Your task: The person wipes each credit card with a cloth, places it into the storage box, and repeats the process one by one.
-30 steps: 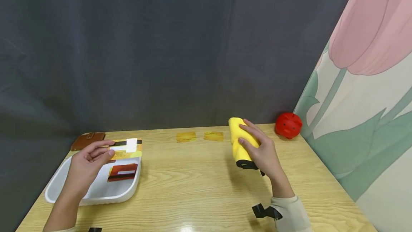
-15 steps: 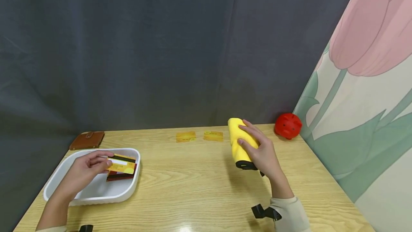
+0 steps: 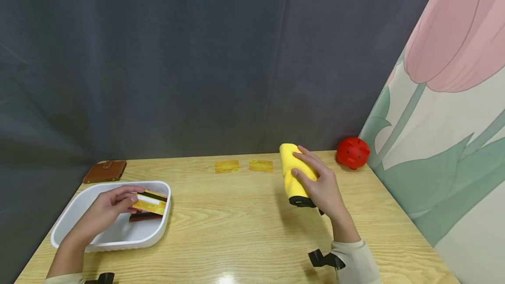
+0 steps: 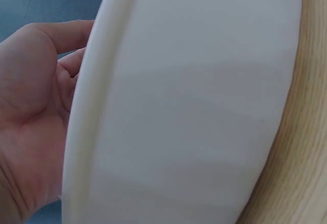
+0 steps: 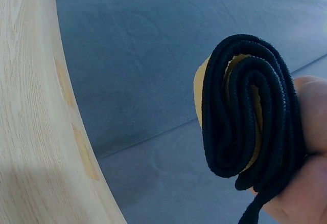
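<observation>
My left hand (image 3: 112, 207) pinches a yellow bank card (image 3: 151, 203) with a black stripe and a white strip, low over the right part of a white tray (image 3: 163, 227). Beneath that card, a dark red card (image 3: 146, 217) lies in the tray, partly covered. In the left wrist view the tray's wall (image 4: 194, 106) hides the fingertips and the card. My right hand (image 3: 321, 183) grips a rolled yellow cloth (image 3: 293, 172) with a black edge, held above the table. From the right wrist view, the cloth's black-trimmed end (image 5: 245, 111) shows its folded layers.
A brown leather wallet (image 3: 105, 171) lies behind the tray. Two yellow cards, a left one (image 3: 226, 166) and a right one (image 3: 261, 166), lie near the table's back edge. A red piggy bank (image 3: 353, 153) stands at the back right corner, close to the flowered wall hanging (image 3: 442, 179).
My left hand has lowered the yellow card from above the tray's rim into the tray, over the red card. The right hand and cloth have stayed in place.
</observation>
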A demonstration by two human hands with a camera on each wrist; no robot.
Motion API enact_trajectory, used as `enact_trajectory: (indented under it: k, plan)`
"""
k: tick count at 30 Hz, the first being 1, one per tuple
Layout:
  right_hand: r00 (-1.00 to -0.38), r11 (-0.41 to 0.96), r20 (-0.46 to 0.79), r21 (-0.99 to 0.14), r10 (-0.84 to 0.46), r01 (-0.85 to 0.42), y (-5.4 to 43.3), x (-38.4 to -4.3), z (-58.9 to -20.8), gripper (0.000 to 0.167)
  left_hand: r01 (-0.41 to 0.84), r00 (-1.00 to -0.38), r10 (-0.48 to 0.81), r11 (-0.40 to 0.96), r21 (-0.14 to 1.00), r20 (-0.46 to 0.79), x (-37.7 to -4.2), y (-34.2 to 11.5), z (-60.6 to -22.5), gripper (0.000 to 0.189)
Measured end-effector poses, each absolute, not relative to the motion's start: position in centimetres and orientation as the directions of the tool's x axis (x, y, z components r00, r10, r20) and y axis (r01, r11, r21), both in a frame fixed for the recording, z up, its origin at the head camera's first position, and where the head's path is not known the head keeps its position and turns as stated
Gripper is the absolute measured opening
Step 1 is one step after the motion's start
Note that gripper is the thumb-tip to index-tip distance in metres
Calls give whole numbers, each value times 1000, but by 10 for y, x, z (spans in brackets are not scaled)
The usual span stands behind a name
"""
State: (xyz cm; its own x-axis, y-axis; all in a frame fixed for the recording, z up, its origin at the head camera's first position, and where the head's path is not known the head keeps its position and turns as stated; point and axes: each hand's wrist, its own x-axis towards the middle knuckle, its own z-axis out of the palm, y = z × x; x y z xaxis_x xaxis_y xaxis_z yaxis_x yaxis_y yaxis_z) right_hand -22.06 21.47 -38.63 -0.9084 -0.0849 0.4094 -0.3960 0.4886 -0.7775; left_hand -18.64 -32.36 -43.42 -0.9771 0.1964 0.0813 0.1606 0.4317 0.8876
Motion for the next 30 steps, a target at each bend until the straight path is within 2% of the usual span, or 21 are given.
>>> enact_trajectory:
  k: [6, 13, 26, 30]
  plan:
    - [-906, 471, 415, -784, -88, -405, 213, -221, -386, 44, 228, -963, 232, 437, 870, 136, -189, -324, -440, 32]
    - [-905, 455, 416, -791, -91, -409, 212, -220, -386, 43, 252, -965, 196, 505, 825, 175, -192, -324, -448, 30]
    - [-909, 456, 407, -795, -88, -400, 212, -220, -386, 43, -6, -999, -45, 655, 756, 30, -190, -319, -444, 31]
    - [-912, 461, 402, -796, -83, -393, 212, -219, -385, 44, -16, -997, -65, 683, 730, 39, -188, -318, -441, 33]
